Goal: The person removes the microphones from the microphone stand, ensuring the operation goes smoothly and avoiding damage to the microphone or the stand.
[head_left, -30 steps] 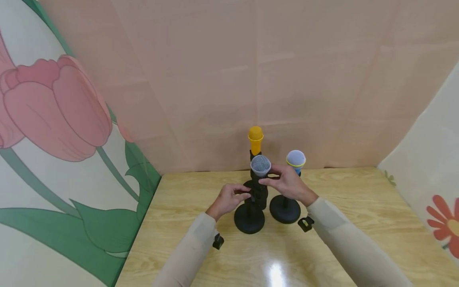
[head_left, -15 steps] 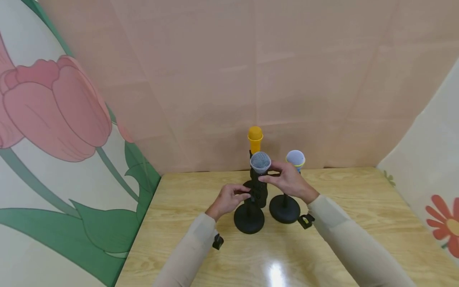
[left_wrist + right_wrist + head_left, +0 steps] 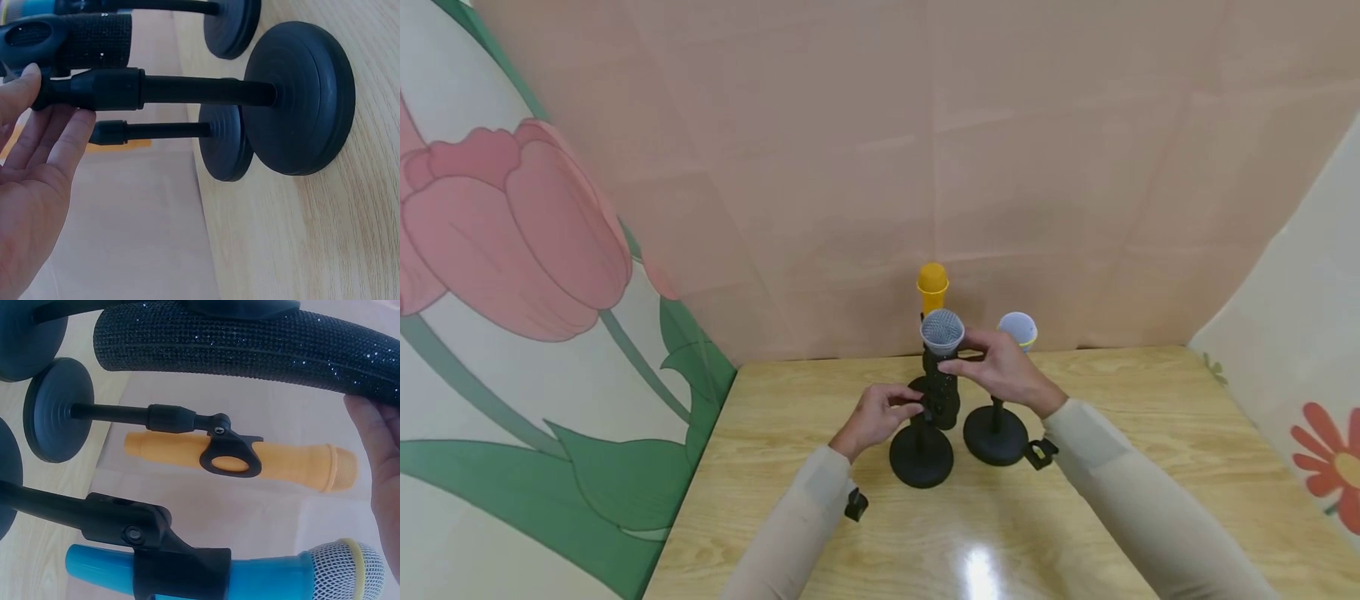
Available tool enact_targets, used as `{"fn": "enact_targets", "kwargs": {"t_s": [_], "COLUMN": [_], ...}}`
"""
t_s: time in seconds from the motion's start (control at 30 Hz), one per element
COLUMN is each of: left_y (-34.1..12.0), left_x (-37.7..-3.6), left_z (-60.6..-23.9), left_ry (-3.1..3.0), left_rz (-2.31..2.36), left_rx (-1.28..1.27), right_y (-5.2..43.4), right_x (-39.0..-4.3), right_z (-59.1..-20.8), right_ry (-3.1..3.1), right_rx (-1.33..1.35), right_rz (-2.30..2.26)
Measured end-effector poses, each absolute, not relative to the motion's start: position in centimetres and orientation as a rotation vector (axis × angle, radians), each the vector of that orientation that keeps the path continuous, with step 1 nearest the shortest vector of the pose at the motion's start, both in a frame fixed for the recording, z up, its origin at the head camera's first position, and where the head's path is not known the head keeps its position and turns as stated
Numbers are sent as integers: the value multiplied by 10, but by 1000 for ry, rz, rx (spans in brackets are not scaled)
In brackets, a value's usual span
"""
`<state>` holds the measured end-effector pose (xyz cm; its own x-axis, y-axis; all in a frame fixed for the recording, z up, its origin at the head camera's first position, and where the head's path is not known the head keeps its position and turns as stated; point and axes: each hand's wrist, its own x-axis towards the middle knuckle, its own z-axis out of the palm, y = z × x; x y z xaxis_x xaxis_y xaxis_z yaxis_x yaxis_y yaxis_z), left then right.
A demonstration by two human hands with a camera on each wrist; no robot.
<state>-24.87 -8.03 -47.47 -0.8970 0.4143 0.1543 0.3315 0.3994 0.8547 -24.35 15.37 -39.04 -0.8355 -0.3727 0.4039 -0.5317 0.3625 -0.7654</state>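
Observation:
My right hand (image 3: 1007,371) grips a black glittery microphone (image 3: 942,332) just under its silver mesh head, which points up. The right wrist view shows the long studded handle (image 3: 237,350) with my fingers at its upper end. My left hand (image 3: 880,417) pinches the neck of the nearest black stand, just below its clip (image 3: 32,39); thumb and fingers (image 3: 72,140) lie on either side. The microphone's handle runs through that clip, and its lower end sticks out alongside the stand's pole (image 3: 194,90). The round base (image 3: 921,458) rests on the table.
Behind it, a yellow microphone (image 3: 933,279) sits in another black stand by the pink backdrop. To the right stands a blue microphone (image 3: 269,578) with a pale mesh head, in a third stand (image 3: 996,437). The wooden table (image 3: 1150,467) meets painted panels at both sides.
The black microphone and my right hand have risen slightly, and more of the glittery handle shows below the mesh head. My left hand and the stand's base have stayed put.

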Motion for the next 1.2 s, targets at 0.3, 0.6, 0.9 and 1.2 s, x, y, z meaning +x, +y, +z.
{"fn": "enact_targets", "kwargs": {"t_s": [0.3, 0.6, 0.9, 1.2], "left_y": [-81, -79, -77, -75], "left_x": [-249, -246, -241, -248], "left_z": [-475, -481, -487, -487], "left_ry": [2546, 2540, 2515, 2500], "left_rz": [1538, 1623, 1815, 1790], "left_rx": [669, 672, 653, 656], "right_y": [152, 154, 154, 153], "right_x": [-243, -241, -241, -243], "right_z": [-384, -379, -379, -381], "right_ry": [-2464, -2544, -2596, -2476], "right_rx": [816, 794, 764, 806], "right_rz": [1484, 1431, 1401, 1442]}}
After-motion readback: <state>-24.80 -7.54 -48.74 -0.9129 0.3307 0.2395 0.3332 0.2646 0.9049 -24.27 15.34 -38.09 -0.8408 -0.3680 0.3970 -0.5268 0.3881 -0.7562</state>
